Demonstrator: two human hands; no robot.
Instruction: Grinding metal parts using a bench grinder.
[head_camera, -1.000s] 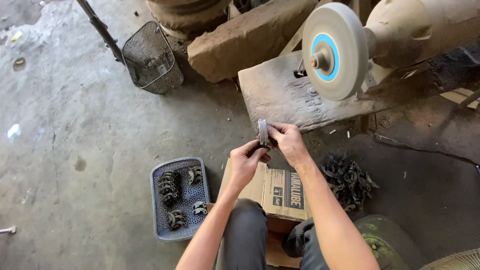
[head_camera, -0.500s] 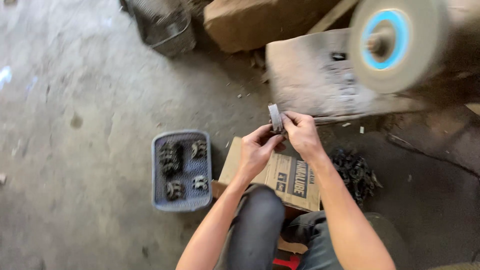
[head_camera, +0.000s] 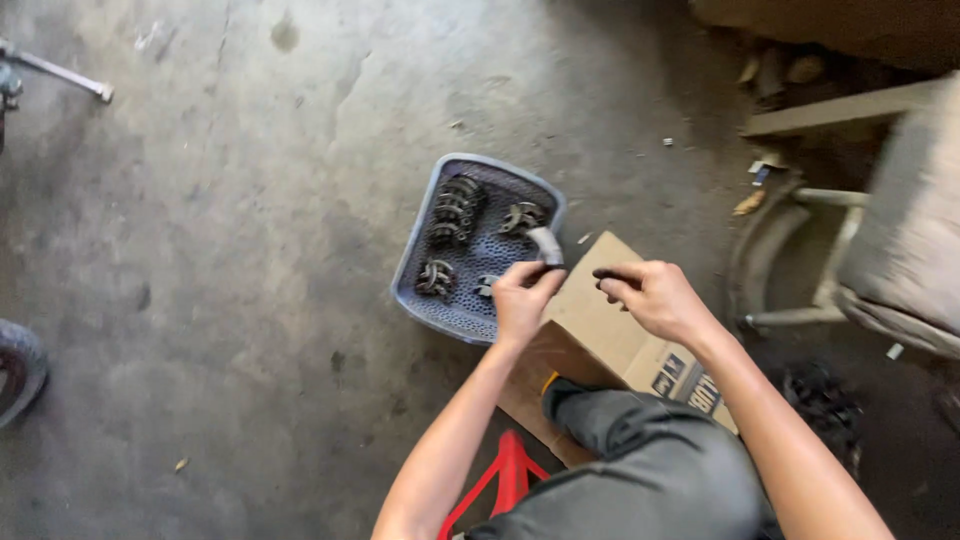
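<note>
My left hand (head_camera: 525, 295) pinches a small curved grey metal part (head_camera: 545, 244) and holds it over the near right corner of a blue perforated plastic tray (head_camera: 420, 250). Several dark curved metal parts (head_camera: 455, 208) lie in that tray in small groups. My right hand (head_camera: 652, 296) hovers just to the right, over a brown cardboard box (head_camera: 590, 335), with its fingers loosely curled and nothing visible in it. My knee in grey trousers (head_camera: 640, 460) is below both hands.
The tray rests on a stained concrete floor (head_camera: 220, 270). A bench edge and metal frame (head_camera: 800, 260) stand at the right. A pile of dark parts (head_camera: 820, 395) lies right of the box. A red stool leg (head_camera: 510, 470) shows under me, and a metal rod (head_camera: 55, 72) lies far left.
The view has swung down and left, away from the grinding wheel. Both hands held the part together before; now only my left hand holds it, lowered over the tray, and the right has let go.
</note>
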